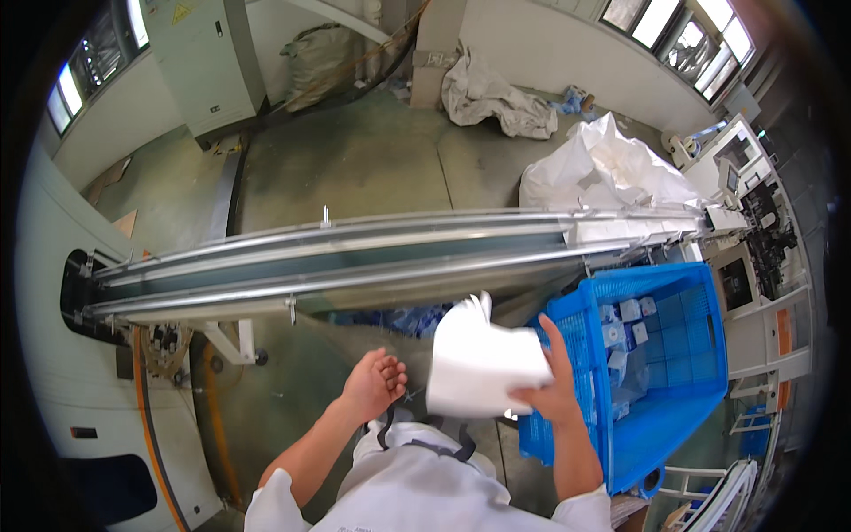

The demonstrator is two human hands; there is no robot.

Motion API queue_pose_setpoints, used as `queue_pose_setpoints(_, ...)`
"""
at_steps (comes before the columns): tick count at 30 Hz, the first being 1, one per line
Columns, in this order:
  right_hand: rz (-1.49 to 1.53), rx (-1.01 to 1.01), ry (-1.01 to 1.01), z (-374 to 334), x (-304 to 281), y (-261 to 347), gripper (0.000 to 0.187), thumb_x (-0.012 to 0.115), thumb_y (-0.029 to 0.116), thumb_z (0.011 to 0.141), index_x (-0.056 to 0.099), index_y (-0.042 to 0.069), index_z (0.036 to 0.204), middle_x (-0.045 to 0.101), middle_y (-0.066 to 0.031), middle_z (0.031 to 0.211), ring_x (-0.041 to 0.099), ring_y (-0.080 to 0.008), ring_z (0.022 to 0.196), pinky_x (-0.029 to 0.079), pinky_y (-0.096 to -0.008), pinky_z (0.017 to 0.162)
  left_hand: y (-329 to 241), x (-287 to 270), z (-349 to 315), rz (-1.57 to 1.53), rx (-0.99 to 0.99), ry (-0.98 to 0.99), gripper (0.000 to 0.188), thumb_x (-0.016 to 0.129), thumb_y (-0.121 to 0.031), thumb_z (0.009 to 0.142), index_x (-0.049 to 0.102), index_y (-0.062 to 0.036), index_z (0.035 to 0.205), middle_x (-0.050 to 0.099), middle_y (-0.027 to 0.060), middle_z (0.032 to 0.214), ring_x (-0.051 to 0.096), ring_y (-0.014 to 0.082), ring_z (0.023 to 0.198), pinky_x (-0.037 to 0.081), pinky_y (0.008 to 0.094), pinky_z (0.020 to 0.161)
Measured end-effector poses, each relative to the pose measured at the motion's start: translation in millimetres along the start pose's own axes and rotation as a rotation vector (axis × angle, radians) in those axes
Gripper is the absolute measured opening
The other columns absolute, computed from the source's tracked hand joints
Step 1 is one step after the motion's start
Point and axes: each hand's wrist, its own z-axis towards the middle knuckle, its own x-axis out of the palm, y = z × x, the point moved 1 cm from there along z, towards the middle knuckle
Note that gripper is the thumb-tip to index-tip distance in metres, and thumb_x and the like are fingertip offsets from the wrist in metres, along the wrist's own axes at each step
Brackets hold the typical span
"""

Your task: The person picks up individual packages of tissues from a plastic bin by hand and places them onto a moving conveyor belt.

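Observation:
My right hand (pixel 550 386) grips a white stack of paper tissue (pixel 483 368) by its right side, with the thumb up along the edge. Loose sheets stick up from the top of the stack, which is slightly blurred. Level with it and apart from it, my left hand (pixel 374 386) hangs in front of my body with its fingers curled in and nothing visible in them. Just right of my right hand stands a large blue plastic crate (pixel 607 390). Inside lie several small white-and-blue packs (pixel 628 332).
A conveyor (pixel 355 262) with metal rails crosses ahead of me. White packs (pixel 634 232) line its right end, near a machine (pixel 753 222). A big white sack (pixel 612 164) stands beyond it. Under the conveyor lies blue wrapping (pixel 399 321). A white machine housing (pixel 62 355) is at left.

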Motion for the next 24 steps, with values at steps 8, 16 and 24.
queue_pose_setpoints(8,-0.026,-0.017,-0.067,43,29,31,0.101,0.079,-0.008,0.060,0.024,0.005,0.144,0.060,-0.0163,0.116,0.059,-0.0242,0.107,0.049,-0.0359,0.090,-28,16,57,0.140,-0.022,0.039,0.016,0.050,-0.023,0.092,0.057,-0.0091,0.086,0.064,0.0044,0.080,0.060,0.0184,0.072,0.050,0.0322,0.068)
queue_pose_setpoints(16,0.165,-0.057,-0.032,68,35,41,0.115,0.088,0.008,0.054,0.020,0.007,0.146,0.059,-0.0194,0.118,0.059,-0.0271,0.109,0.047,-0.0390,0.092,-94,146,88,0.304,-0.033,0.687,0.060,0.033,-0.055,0.097,0.052,-0.0046,0.124,0.057,0.0118,0.120,0.055,0.0216,0.109,0.044,0.0363,0.095)
queue_pose_setpoints(24,0.087,0.117,-0.351,89,-28,-22,0.099,0.080,0.003,0.070,0.018,0.006,0.147,0.058,-0.0179,0.119,0.058,-0.0249,0.108,0.048,-0.0374,0.090,-77,170,107,0.846,0.339,0.771,0.079,0.069,-0.046,0.082,0.035,0.0008,0.136,0.046,0.0131,0.132,0.044,0.0204,0.123,0.032,0.0380,0.106)
